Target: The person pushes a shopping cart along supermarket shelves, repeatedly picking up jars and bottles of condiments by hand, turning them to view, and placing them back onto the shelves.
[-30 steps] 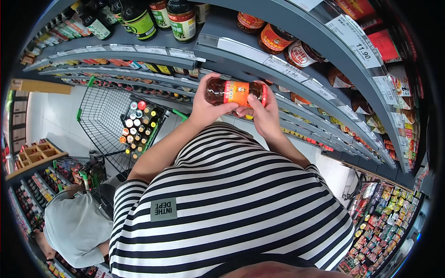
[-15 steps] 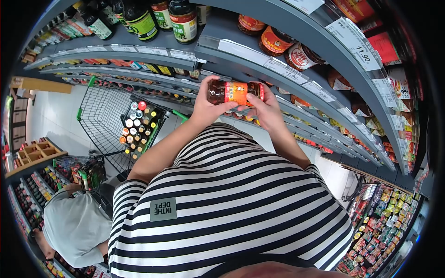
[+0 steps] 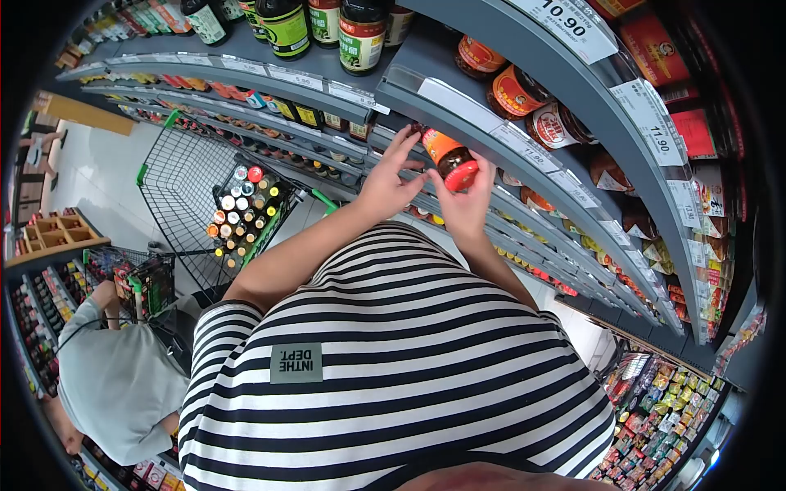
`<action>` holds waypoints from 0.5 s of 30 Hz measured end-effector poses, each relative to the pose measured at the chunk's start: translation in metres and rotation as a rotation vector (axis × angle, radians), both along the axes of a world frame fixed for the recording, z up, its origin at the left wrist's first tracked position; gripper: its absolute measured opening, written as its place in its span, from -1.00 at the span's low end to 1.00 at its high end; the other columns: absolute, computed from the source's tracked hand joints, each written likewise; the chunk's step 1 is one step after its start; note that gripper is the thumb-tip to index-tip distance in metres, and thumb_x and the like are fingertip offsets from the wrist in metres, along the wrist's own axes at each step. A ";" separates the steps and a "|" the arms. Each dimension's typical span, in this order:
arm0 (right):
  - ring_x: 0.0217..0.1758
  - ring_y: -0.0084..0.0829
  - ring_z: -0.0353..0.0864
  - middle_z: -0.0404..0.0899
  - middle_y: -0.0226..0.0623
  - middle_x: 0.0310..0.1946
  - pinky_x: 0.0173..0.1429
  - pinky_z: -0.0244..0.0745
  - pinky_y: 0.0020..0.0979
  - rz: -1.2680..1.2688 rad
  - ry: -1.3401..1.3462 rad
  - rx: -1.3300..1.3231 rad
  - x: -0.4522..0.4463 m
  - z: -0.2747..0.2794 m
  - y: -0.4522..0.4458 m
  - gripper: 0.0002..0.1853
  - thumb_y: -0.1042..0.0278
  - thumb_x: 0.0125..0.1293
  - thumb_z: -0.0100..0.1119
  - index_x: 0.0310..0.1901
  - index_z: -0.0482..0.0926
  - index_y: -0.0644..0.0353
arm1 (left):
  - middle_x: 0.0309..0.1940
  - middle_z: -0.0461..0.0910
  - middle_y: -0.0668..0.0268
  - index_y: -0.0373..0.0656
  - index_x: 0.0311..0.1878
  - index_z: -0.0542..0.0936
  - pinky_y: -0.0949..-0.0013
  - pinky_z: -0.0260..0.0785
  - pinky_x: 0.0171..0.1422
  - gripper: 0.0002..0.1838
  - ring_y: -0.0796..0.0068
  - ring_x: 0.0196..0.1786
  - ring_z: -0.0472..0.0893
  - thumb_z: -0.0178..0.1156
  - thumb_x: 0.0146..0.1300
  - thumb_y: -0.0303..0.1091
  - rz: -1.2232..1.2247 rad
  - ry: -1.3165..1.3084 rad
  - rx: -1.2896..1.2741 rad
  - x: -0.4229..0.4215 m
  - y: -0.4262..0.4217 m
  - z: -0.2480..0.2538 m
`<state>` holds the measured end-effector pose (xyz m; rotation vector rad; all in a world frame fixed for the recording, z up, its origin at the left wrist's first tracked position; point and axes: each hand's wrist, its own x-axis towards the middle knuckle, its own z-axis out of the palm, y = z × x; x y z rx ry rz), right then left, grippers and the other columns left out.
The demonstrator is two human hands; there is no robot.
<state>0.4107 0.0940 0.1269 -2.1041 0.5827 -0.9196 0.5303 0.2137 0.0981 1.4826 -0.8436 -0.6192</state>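
Observation:
A glass jar of dark sauce with an orange label and a red lid is tilted in front of the shelf edge, its lid toward me. My right hand grips it around the lid end, with fingers partly hidden behind the jar. Just left of the jar is my left hand, its fingers spread and the fingertips close to the jar's far end. Whether they touch the glass I cannot tell. Similar orange-labelled jars stand on the shelf above, behind a price strip.
Left of me stands a wire shopping cart with a crate of bottles. A person in a light grey top is at lower left beside another cart. Sauce bottles line the shelf at the top. Packaged goods fill a display at lower right.
The jar has turned from lying sideways across both hands to tilted with its red lid toward me. My left hand has loosened and its fingers have spread; my right hand keeps hold.

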 end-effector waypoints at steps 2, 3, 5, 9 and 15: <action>0.23 0.12 0.49 0.43 0.11 0.18 0.19 0.54 -0.10 -0.021 0.088 -0.251 0.010 0.009 0.000 -0.20 0.21 0.10 0.60 0.31 0.40 0.30 | 0.65 -0.01 0.08 -0.14 0.63 0.07 0.50 0.61 -0.15 -0.09 0.32 0.20 0.68 0.33 0.30 -0.52 -0.011 -0.020 0.010 0.000 0.001 0.004; 0.23 0.12 0.49 0.43 0.11 0.18 0.19 0.54 -0.10 -0.021 0.087 -0.254 0.014 0.009 -0.001 -0.20 0.21 0.10 0.60 0.31 0.40 0.30 | 0.67 -0.04 0.05 -0.13 0.64 0.06 0.44 0.63 -0.12 -0.08 0.28 0.21 0.68 0.33 0.29 -0.50 -0.021 -0.041 0.022 0.001 0.001 0.005; 0.13 0.16 0.57 0.50 0.12 0.12 0.08 0.58 -0.04 -0.057 0.194 -0.331 0.022 0.010 -0.002 -0.21 0.08 0.12 0.58 0.29 0.43 0.29 | 0.67 -0.05 0.04 -0.13 0.65 0.03 0.45 0.63 -0.12 -0.06 0.27 0.22 0.68 0.33 0.28 -0.50 -0.030 -0.029 0.008 0.001 -0.001 0.001; -0.22 0.11 0.69 0.68 0.00 -0.21 -0.16 0.60 -0.01 0.005 0.276 -0.445 0.044 0.012 -0.018 -0.39 -0.07 0.21 0.45 0.11 0.59 0.25 | 0.67 -0.09 0.01 -0.16 0.67 -0.11 0.43 0.63 -0.13 0.03 0.22 0.26 0.65 0.31 0.26 -0.51 -0.041 0.020 -0.035 -0.001 -0.006 -0.004; -0.39 0.00 0.67 0.68 -0.11 -0.43 -0.30 0.56 -0.05 0.015 0.224 -0.546 0.071 0.025 -0.029 -0.61 -0.02 0.31 0.34 -0.22 0.73 0.22 | 0.67 -0.15 -0.04 -0.23 0.66 -0.22 0.38 0.65 -0.10 0.08 0.13 0.30 0.61 0.32 0.26 -0.49 -0.043 0.071 -0.019 0.001 -0.018 -0.005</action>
